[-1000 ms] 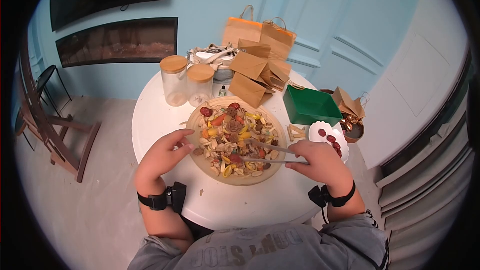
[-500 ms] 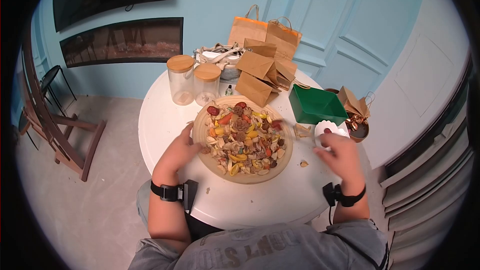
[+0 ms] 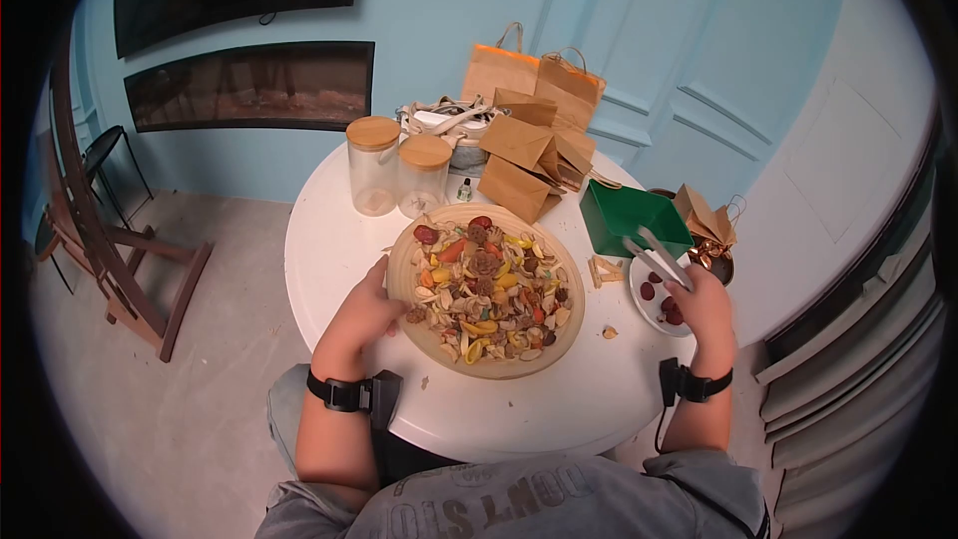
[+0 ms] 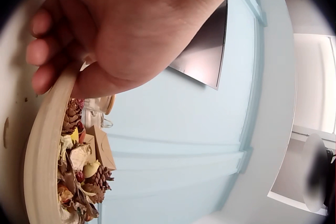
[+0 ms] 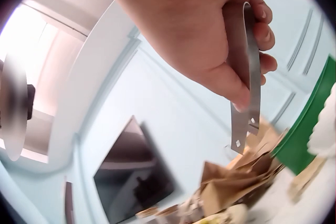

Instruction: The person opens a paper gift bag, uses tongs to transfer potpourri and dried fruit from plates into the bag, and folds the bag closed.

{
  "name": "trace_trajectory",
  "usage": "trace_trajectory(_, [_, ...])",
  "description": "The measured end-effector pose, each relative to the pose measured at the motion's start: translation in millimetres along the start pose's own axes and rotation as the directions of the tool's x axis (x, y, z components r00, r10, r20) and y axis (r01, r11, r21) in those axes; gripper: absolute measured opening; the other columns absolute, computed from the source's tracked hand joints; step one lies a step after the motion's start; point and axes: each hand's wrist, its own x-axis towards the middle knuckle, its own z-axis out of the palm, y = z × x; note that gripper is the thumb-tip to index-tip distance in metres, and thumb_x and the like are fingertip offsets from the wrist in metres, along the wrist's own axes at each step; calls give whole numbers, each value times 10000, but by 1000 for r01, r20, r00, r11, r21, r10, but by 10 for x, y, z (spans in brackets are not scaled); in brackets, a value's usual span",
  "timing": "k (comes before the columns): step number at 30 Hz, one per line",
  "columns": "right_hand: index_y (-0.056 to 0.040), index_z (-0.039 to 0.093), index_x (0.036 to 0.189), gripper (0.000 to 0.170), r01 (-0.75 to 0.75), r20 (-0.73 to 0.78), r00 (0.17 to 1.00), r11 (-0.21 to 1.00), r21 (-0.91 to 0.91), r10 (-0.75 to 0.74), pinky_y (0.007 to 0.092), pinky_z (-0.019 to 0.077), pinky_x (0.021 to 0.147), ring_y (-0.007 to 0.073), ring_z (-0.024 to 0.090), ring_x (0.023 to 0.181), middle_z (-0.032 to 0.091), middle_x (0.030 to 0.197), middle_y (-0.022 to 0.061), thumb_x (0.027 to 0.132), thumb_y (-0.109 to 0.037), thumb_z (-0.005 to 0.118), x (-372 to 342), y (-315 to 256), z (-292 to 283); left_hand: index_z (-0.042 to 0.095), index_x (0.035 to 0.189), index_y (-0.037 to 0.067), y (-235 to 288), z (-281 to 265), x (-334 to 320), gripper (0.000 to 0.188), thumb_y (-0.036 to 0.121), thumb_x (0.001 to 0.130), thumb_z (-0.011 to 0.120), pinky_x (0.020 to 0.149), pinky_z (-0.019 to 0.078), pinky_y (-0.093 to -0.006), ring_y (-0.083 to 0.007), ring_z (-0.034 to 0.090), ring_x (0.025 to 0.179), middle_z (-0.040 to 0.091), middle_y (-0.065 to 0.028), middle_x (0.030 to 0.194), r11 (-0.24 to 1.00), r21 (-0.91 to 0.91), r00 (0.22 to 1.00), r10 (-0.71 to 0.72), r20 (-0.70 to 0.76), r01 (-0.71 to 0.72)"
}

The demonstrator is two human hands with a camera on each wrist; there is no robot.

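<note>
My left hand (image 3: pixel 357 324) holds the left rim of a round, shallow wooden bowl (image 3: pixel 499 371); the left wrist view shows the thumb over the rim and fingers curled beneath. Potpourri (image 3: pixel 489 289) fills it: pinecones (image 4: pixel 73 115), dried petals, yellow and orange pieces, with two dark red dates (image 3: pixel 427 235) near the far edge. Metal tongs (image 5: pixel 254 71) are pinched in my right hand (image 3: pixel 704 304), above a white scalloped plate (image 3: pixel 640 311). Several red dates (image 3: pixel 672 313) lie on that plate. Between the tips of the tongs I see nothing.
Behind the bowl stand two wooden-lidded jars (image 3: pixel 373 175), a small bottle (image 3: pixel 465 190), a bag (image 3: pixel 469 130) and brown paper bags (image 3: pixel 519 145). A green bin (image 3: pixel 639 215) is beyond the plate. Small wooden pieces (image 3: pixel 604 271) and a loose petal (image 3: pixel 610 332) lie between bowl and plate.
The tongs have swung from the potpourri, where they were at a red piece, rightward to above the plate, then tipped away. My left hand has settled onto the bowl's rim.
</note>
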Motion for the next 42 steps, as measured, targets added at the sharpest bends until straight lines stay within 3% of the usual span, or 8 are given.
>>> trace_trajectory(5, [-26, 625, 1007, 346, 415, 91, 892, 883, 220, -442, 393, 488, 738, 356, 615, 890, 643, 907, 182, 785, -282, 697, 247, -909, 230, 274, 1469, 45, -11, -11, 32, 780, -23, 746, 559, 522, 442, -232, -104, 542, 597, 618, -64, 810, 996, -79, 999, 39, 10, -38])
trace_trajectory(12, [-60, 672, 984, 364, 480, 440, 763, 871, 104, -473, 408, 486, 755, 338, 627, 904, 665, 939, 168, 777, -357, 704, 774, -1433, 643, 280, 1451, 13, -43, -63, 96, 790, -1, 719, 577, 539, 452, -231, -113, 565, 657, 636, -96, 924, 986, -146, 993, 87, 78, -75])
trace_trajectory(20, [-60, 663, 921, 316, 506, 265, 824, 861, 53, -501, 417, 483, 713, 348, 616, 853, 651, 853, 153, 773, -336, 699, 662, -1332, 600, 352, 1428, 59, -9, -71, 114, 722, -26, 738, 551, 581, 453, -225, -103, 569, 702, 640, -77, 941, 994, -57, 992, 93, 83, -89])
trace_trajectory(25, [-26, 632, 901, 284, 65, 174, 980, 980, 190, -99, 416, 476, 658, 354, 615, 745, 618, 769, 169, 790, -282, 686, 284, -908, -105, 347, 1430, 52, -6, -58, 98, 725, -32, 738, 547, 598, 452, -221, -102, 573, 729, 643, -73, 961, 993, -81, 993, 91, 74, -85])
trace_trajectory(28, [-27, 658, 958, 303, 79, -118, 990, 996, -33, -82, 419, 486, 707, 356, 634, 820, 650, 827, 196, 758, -253, 692, 214, -67, -135, 341, 1433, 48, 47, -34, 70, 725, -38, 740, 539, 604, 453, -220, -105, 575, 743, 643, -69, 972, 991, -97, 993, 95, 67, -88])
trace_trajectory(36, [3, 648, 941, 320, -86, -23, 996, 993, -82, 84, 409, 486, 735, 375, 627, 840, 648, 854, 208, 746, -245, 701, -28, 202, -132, 318, 1447, 51, -45, -17, 102, 737, -38, 751, 545, 621, 476, -230, -122, 601, 776, 644, -83, 1000, 995, -52, 995, 82, 48, -80])
trace_trajectory(38, [-43, 665, 932, 279, -198, 278, 948, 972, 123, 158, 424, 490, 722, 352, 635, 846, 658, 862, 189, 776, -274, 681, -50, -322, -275, 310, 1450, 48, -15, -13, 87, 741, -34, 754, 549, 629, 485, -236, -125, 607, 782, 645, -90, 1002, 999, 21, 999, 32, 7, -32])
trace_trajectory(42, [-48, 660, 919, 298, 376, 182, 911, 927, 2, -370, 427, 489, 714, 337, 630, 856, 651, 864, 179, 794, -319, 675, 167, -674, 157, 353, 1414, 10, 43, -16, 50, 727, 9, 724, 583, 570, 471, -251, -143, 594, 694, 651, -108, 966, 992, -53, 993, 116, 39, -114])
